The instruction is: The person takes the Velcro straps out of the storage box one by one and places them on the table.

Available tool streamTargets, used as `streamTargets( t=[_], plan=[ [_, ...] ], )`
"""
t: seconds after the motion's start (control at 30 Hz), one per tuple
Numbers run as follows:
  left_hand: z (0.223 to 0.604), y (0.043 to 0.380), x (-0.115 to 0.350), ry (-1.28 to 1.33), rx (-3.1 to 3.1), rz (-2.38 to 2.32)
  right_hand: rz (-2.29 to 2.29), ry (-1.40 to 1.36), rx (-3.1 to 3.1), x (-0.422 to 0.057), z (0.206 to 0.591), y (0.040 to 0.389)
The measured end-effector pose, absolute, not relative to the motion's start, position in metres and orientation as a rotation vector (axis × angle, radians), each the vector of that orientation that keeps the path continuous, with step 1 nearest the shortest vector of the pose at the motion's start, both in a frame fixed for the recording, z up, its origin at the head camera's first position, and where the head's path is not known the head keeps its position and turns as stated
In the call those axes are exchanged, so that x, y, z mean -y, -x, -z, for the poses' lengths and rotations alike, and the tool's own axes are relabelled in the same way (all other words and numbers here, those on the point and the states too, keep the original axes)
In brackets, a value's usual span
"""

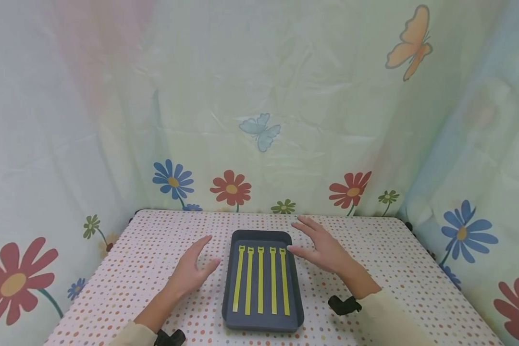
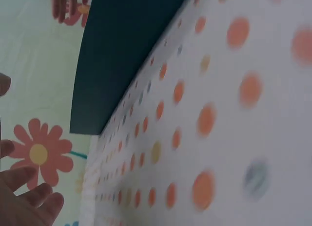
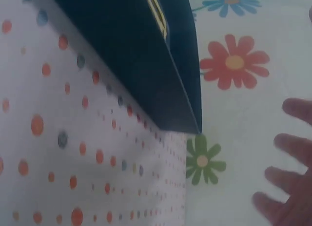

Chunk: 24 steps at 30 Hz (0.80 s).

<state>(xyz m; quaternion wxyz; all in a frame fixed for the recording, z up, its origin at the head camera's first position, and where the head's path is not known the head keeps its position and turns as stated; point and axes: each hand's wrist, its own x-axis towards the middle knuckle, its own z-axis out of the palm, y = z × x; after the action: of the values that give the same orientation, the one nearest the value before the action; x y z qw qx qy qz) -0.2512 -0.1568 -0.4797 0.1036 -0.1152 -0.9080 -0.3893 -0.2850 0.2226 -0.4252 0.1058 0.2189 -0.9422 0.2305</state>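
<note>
A dark grey rectangular tray point(image 1: 263, 325) stands lengthwise on the table. Several yellow cable straps point(image 1: 260, 281), each with a slotted head at the far end, lie side by side in it. Left of the tray, my left hand point(image 1: 189, 270) hovers with fingers extended and thumb spread, holding nothing. On the other side is my right hand point(image 1: 325, 247), also spread and without anything in it, its thumb tip close by the tray's right rim. Both wrist views show the tray's outer wall point(image 2: 122, 55) near the hands, and strap edges point(image 3: 157, 14) peek over it in the right one.
A dotted cloth covers the table point(image 1: 164, 250). Behind it and at both sides hangs a pale curtain point(image 1: 259, 72) printed with flowers and butterflies. A black wrist mount point(image 1: 345, 305) sits at the right wrist, another point(image 1: 170, 338) at the left.
</note>
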Motion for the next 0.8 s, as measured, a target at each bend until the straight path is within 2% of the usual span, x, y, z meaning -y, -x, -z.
streamTargets(
  t=[0.4,0.8],
  plan=[
    [0.485,0.235,0.132,0.240,2.651,1.757,-0.894,-0.853,2.776,-0.192,0.429,0.284],
    [0.494,0.230,0.130,0.280,2.668,1.932,-0.977,-1.003,2.759,-0.166,0.433,0.283]
  ],
)
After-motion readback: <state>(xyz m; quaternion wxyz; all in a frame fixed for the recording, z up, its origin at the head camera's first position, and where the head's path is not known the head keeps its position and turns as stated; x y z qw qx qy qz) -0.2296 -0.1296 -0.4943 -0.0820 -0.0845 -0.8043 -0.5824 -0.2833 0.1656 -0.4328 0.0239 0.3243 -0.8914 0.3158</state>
